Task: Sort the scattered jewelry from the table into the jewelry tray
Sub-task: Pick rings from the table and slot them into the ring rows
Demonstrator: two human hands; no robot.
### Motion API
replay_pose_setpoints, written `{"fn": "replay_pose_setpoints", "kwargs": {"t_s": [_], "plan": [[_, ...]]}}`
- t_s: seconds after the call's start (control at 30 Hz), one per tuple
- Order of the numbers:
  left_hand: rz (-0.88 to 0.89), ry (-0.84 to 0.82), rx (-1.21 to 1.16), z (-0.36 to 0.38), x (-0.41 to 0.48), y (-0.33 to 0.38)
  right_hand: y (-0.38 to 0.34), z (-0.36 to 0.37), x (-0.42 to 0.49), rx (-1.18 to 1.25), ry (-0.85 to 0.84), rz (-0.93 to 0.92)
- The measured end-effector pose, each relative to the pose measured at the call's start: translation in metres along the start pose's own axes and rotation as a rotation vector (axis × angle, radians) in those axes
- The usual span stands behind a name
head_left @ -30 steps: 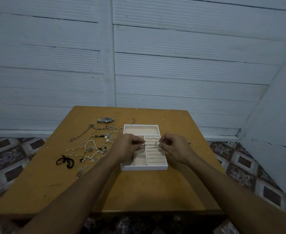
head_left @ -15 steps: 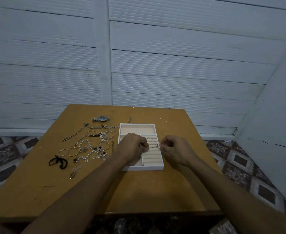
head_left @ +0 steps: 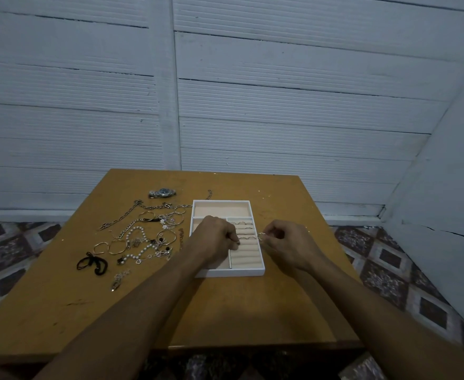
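wall [head_left: 280, 105]: white ribbed panels | floor [head_left: 390, 272]: patterned tiles | table [head_left: 225, 319]: orange-brown wood | light: dim

A wall [head_left: 280, 105] of white horizontal boards fills the back of the room, split by one upright white post [head_left: 167, 105]. A low ledge [head_left: 348, 212] runs along its foot. At the right a plain side wall [head_left: 444, 174] slants in, with a dark crack [head_left: 444, 233] across it. The floor [head_left: 390, 275] is laid with dark patterned tiles.
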State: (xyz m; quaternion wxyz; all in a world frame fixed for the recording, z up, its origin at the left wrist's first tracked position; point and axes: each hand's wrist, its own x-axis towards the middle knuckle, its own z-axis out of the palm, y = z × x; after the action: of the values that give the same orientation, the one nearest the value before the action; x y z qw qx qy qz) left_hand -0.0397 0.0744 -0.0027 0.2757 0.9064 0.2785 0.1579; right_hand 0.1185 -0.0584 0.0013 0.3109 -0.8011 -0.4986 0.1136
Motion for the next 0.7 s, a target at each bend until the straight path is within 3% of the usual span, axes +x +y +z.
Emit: {"fn": "replay_pose_setpoints", "kwargs": {"t_s": [0.3, 0.5, 0.7], "plan": [[0.060, -0.102, 0.184, 0.000, 0.007, 0.003, 0.001, 0.002, 0.001, 0.013, 0.019, 0.018], [0.169, -0.002, 0.393, 0.001, -0.001, 0.006, 0.002, 0.001, 0.001, 0.009, 0.027, 0.020], [0.152, 0.035, 0.442, -0.001, -0.005, 0.010, 0.000, 0.001, 0.000, -0.003, 0.034, 0.015]]}}
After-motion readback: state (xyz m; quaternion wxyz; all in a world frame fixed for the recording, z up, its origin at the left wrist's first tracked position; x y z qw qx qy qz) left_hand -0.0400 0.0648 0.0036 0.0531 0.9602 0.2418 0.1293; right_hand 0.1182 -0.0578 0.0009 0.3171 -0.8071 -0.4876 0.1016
